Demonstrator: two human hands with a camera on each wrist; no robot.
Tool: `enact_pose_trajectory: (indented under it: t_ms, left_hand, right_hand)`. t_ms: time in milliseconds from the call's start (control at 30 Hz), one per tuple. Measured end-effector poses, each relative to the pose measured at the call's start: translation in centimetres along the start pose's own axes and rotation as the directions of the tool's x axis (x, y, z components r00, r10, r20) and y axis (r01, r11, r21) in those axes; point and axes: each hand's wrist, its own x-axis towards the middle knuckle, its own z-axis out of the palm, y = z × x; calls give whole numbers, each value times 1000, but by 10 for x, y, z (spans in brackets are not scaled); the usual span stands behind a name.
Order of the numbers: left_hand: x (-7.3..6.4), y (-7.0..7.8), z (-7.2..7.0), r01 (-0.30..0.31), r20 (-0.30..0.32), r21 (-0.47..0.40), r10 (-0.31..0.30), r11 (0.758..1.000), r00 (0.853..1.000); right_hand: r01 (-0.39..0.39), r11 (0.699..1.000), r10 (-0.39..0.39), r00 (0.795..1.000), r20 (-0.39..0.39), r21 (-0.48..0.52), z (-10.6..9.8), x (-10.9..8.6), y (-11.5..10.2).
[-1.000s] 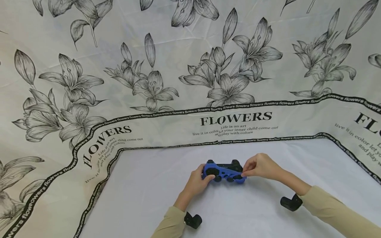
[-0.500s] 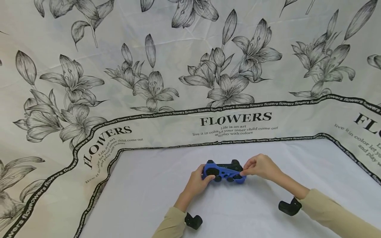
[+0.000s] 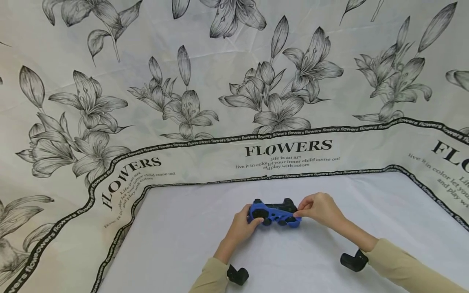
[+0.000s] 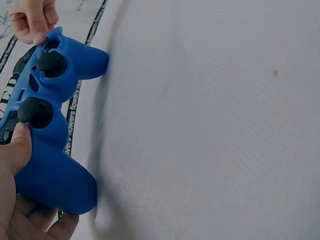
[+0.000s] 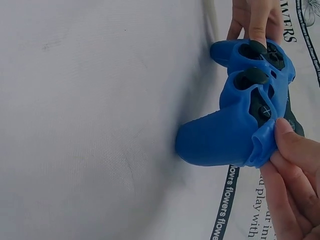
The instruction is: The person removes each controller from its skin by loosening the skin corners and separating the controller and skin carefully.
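Observation:
A black game controller [image 3: 285, 207] lies in a blue silicone cover [image 5: 215, 142], which is partly off at its upper right. Curled around the left grip is my left hand [image 3: 239, 228], its thumb beside a thumbstick in the left wrist view. My right hand [image 3: 322, 207] pinches the loose edge of the cover between thumb and fingers at the right end. In the right wrist view, that edge is bunched and folded near the face buttons [image 5: 261, 107]. Black body shows past the cover along the far side. The controller's underside is hidden.
A white cloth [image 3: 176, 236] covers the table under the controller. Behind it rises a curtain [image 3: 205, 162] printed with flowers and lettering. Black wrist cameras [image 3: 238, 275] hang beside both sleeves.
My right hand has shifted slightly left, still pinching the cover's edge, and its forearm has moved a little with it. The left hand keeps its grip. The head view has tilted slightly.

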Motion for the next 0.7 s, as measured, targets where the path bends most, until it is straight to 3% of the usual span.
enact_pose_trajectory:
  t_ms: [500, 700]
  left_hand:
    - [-4, 0, 1, -19, -22, -44, 18, 999, 1000]
    - [-5, 5, -2, 53, 8, -37, -53, 998, 999]
  right_hand:
    - [-14, 999, 12, 999, 50, 42, -5, 2, 3]
    - [4, 999, -5, 999, 41, 41, -5, 1, 5]
